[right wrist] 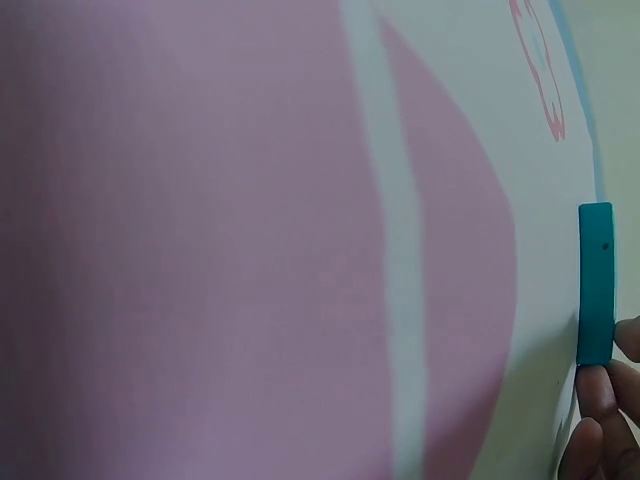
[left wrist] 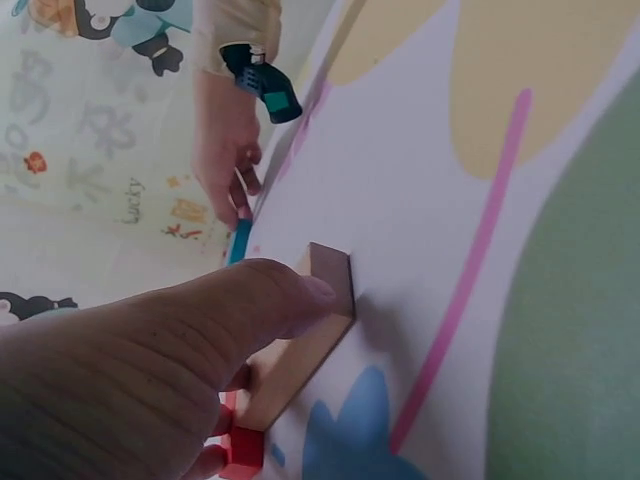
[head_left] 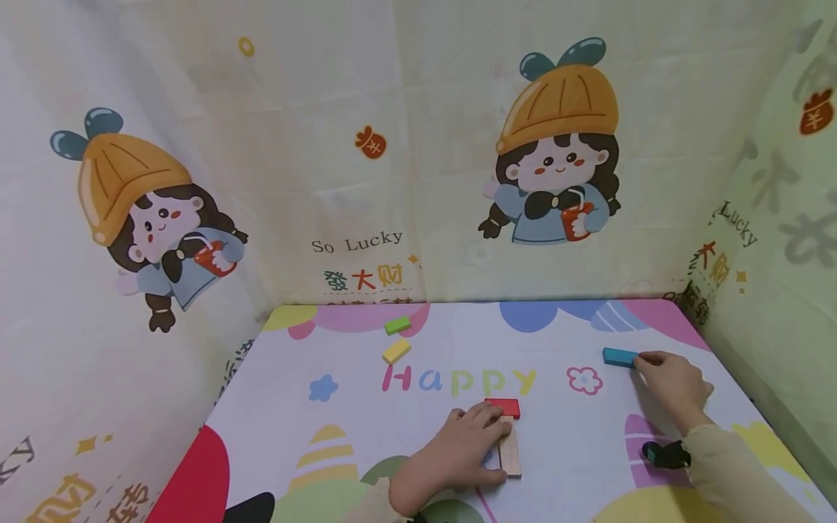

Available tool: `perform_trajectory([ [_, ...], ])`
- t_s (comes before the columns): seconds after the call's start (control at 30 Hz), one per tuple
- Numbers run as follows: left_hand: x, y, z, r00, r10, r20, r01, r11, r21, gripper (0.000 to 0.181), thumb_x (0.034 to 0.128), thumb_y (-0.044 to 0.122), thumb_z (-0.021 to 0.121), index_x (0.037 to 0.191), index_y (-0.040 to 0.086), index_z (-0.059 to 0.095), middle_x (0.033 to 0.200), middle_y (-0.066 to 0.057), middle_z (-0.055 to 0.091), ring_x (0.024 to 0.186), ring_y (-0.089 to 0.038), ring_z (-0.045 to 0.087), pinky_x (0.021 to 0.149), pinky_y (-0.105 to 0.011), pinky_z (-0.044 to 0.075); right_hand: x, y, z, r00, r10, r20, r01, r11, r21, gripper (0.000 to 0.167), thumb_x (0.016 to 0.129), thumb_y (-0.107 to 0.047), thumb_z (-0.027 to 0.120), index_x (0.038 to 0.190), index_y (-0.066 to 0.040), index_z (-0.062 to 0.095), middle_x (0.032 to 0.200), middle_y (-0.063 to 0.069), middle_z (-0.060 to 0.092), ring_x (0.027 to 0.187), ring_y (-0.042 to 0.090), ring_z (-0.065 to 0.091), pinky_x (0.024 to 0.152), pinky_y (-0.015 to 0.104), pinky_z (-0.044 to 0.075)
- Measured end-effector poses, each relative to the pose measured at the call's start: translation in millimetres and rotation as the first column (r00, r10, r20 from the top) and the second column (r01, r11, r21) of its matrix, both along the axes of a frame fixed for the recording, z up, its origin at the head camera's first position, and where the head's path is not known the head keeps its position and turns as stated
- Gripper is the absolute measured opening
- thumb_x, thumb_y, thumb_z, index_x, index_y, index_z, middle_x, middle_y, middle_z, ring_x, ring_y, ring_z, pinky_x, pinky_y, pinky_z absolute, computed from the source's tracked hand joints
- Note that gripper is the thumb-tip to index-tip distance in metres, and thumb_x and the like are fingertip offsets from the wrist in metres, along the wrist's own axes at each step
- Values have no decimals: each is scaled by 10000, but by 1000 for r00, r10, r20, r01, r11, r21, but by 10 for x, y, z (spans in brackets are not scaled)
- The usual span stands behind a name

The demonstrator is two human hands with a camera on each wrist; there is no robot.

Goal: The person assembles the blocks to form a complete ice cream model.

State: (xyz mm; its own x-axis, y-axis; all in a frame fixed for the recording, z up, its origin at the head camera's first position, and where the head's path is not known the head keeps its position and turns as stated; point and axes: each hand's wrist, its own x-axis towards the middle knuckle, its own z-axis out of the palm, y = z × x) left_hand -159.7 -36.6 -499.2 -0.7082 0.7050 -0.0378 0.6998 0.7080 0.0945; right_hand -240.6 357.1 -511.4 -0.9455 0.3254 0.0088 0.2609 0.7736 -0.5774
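In the head view my left hand (head_left: 454, 452) holds a plain wooden block (head_left: 509, 454), with the thumb by its near end. The fingers of that hand reach to a red block (head_left: 507, 408), which lies crosswise against the wooden block's far end. The left wrist view shows the thumb over the wooden block (left wrist: 295, 375) and fingertips against the red block (left wrist: 243, 455). Farther right, my right hand (head_left: 676, 385) pinches the right end of a blue block (head_left: 618, 357). In the right wrist view fingertips touch the lower end of the blue block (right wrist: 596, 285).
A green block (head_left: 397, 325) and a yellow block (head_left: 397, 351) lie toward the back left of the patterned tabletop (head_left: 261, 407). Printed cloth (head_left: 451, 181) hangs behind the table and along both sides.
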Motion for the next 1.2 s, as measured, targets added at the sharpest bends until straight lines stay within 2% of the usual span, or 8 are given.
perform_trajectory([
  [0.33, 6, 28, 24, 1000, 14, 1, -14, 1000, -6, 577, 875, 566, 727, 1380, 337, 564, 1464, 98, 502, 1391, -105, 421, 976, -405, 457, 2, -74, -20, 1000, -11, -22, 11, 1000, -9, 481, 1016, -360, 580, 1265, 41, 670, 1323, 324, 620, 1157, 578, 526, 831, 629, 329],
  [0.6, 28, 42, 63, 995, 58, 75, -59, 998, 11, 570, 868, 509, 750, 1380, 327, 580, 1486, 94, 478, 1415, -118, 398, 871, -397, 471, 14, -148, -23, 1000, -7, -11, 7, 1000, -28, 492, 1008, -383, 581, 1264, 27, 678, 1325, 313, 626, 1148, 569, 535, 785, 609, 322],
  [0.9, 49, 49, 92, 994, 57, 99, -59, 998, 18, 580, 866, 509, 763, 1382, 322, 578, 1483, 93, 477, 1412, -111, 395, 863, -387, 462, 45, -218, -50, 1000, -13, -22, 12, 999, -33, 472, 1002, -379, 600, 1241, 17, 693, 1301, 304, 645, 1117, 544, 553, 799, 617, 291],
  [1.2, 21, 40, 44, 994, 59, 94, -62, 997, 36, 610, 850, 513, 787, 1387, 317, 575, 1468, 88, 479, 1390, -110, 402, 834, -351, 442, 55, -370, -54, 999, 16, -31, -18, 999, -46, 473, 999, -386, 609, 1238, 13, 695, 1290, 297, 655, 1107, 535, 564, 823, 625, 289],
])
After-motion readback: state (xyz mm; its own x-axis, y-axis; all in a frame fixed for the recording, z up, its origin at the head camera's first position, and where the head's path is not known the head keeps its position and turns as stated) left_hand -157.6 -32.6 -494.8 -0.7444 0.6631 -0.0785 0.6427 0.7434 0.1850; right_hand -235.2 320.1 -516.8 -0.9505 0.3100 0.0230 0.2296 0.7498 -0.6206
